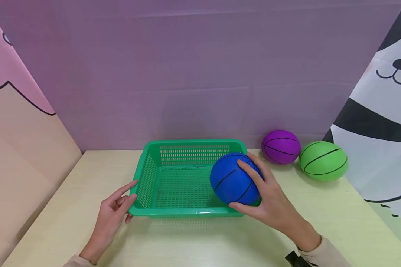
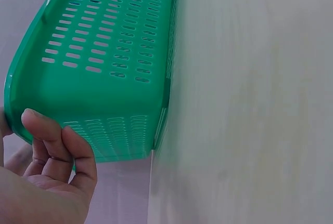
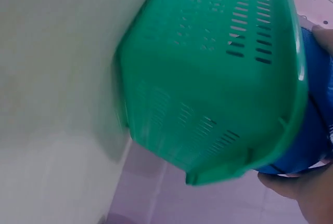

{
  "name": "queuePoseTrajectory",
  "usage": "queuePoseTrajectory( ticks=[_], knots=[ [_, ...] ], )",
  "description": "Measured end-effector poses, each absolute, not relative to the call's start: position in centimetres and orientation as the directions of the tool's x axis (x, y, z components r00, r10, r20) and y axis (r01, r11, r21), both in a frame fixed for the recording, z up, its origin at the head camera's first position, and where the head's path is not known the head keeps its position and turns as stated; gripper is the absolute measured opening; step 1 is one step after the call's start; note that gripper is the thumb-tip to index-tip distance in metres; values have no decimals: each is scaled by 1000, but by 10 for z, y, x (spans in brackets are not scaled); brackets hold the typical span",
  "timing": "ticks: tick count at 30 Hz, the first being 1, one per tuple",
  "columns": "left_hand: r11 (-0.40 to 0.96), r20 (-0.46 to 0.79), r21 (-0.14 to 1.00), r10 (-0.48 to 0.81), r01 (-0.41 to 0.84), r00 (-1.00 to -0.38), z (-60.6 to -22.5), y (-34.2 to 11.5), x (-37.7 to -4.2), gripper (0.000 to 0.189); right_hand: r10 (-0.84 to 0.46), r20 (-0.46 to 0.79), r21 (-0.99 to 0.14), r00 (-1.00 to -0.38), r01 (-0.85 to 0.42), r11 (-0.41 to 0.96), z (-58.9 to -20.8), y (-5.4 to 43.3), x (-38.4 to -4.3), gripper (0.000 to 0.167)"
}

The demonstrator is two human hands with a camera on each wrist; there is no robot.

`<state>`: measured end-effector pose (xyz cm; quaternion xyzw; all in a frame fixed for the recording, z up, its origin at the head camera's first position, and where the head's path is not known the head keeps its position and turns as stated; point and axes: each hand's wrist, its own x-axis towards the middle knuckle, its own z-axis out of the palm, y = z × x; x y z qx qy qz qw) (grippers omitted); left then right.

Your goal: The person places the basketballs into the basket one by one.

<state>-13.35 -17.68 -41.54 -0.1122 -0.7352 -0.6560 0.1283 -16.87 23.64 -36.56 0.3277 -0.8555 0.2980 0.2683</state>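
Observation:
A green plastic basket (image 1: 187,212) with slotted walls stands on the table, its inside bare where it shows. My left hand (image 1: 111,213) holds the basket's left end at the rim, near the front corner; in the left wrist view, fingertips of this hand (image 2: 57,156) lie against the wall under the rim. Over the basket's right end, my right hand (image 1: 274,196) grips a blue ball (image 1: 234,178) with black lines, fingers spread around its right side. From the right wrist view, the blue ball (image 3: 307,125) shows past the rim; whether it touches the basket I cannot tell.
To the right of the basket, a purple ball (image 1: 280,147) and a light green ball (image 1: 323,161) sit side by side at the back of the table (image 1: 200,244). A purple backdrop (image 1: 200,74) rises behind, with printed panels at both sides.

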Motion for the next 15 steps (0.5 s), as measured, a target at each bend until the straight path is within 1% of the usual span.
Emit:
queuePoseTrajectory(
  ticks=[7,12,15],
  knots=[
    [123,326,938,0,323,-945,-412,-178,-131,41,-414,667,-355,-619,-753,554,-371,230,-171,83],
    [116,315,943,-2,312,-949,-409,-177,-129,41,-445,651,-331,-614,-758,562,-375,225,-174,76],
    [112,313,944,-2,310,-950,-408,-177,-128,41,-458,626,-329,-630,-747,578,-376,223,-174,74]
  ],
)
